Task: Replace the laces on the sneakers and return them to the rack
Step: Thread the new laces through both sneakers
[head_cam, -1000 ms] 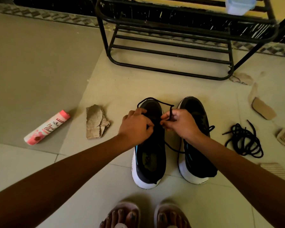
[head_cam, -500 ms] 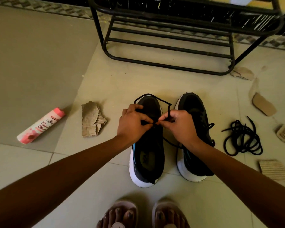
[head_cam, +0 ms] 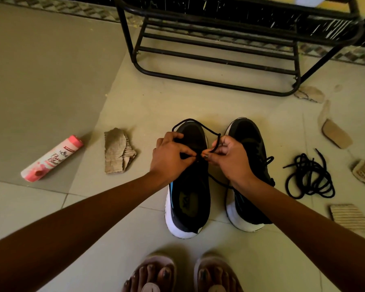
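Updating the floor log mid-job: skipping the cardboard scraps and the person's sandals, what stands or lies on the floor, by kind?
Sneakers: 2
Coiled spare lace: 1
Pink can: 1
Black rack: 1
Total: 5

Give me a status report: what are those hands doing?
Left hand, right hand pinching black lace over left sneaker. Right sneaker beside it, rack ahead. Loose laces off right, not in the way.
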The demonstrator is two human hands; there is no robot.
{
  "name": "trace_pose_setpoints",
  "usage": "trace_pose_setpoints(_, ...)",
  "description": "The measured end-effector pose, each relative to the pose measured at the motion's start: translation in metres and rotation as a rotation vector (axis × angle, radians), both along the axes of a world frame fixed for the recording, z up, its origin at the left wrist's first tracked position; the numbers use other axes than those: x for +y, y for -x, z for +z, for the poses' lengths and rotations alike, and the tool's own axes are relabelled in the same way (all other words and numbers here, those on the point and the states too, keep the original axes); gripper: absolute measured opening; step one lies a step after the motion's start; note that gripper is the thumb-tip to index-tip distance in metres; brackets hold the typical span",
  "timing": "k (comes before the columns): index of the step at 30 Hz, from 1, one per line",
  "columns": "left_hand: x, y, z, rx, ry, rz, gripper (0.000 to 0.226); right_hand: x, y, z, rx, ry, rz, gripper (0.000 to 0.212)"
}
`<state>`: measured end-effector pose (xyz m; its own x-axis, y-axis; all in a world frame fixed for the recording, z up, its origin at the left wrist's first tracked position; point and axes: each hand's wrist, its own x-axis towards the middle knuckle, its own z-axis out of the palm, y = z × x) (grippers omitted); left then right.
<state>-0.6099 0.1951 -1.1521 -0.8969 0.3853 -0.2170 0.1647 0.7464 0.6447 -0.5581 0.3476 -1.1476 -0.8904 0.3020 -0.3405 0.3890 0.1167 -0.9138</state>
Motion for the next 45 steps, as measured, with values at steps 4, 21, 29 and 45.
trace_pose_setpoints(4,0.0,-0.001,0.001,-0.013,0.0,0.004,0.017,-0.005,0.001,-0.003,0.003,-0.023,-0.008,0.025)
trace_pose_setpoints(21,0.0,-0.002,-0.003,0.0,-0.012,0.033,0.015,-0.001,0.004,-0.001,-0.12,0.089,-0.071,0.014)
trace_pose_setpoints(29,0.0,-0.001,-0.004,-0.007,-0.032,0.04,0.014,0.005,0.004,0.002,-0.119,0.033,-0.06,0.018)
trace_pose_setpoints(45,0.0,0.0,-0.001,-0.035,-0.009,0.036,0.015,-0.003,0.002,-0.001,0.013,-0.084,-0.032,0.03)
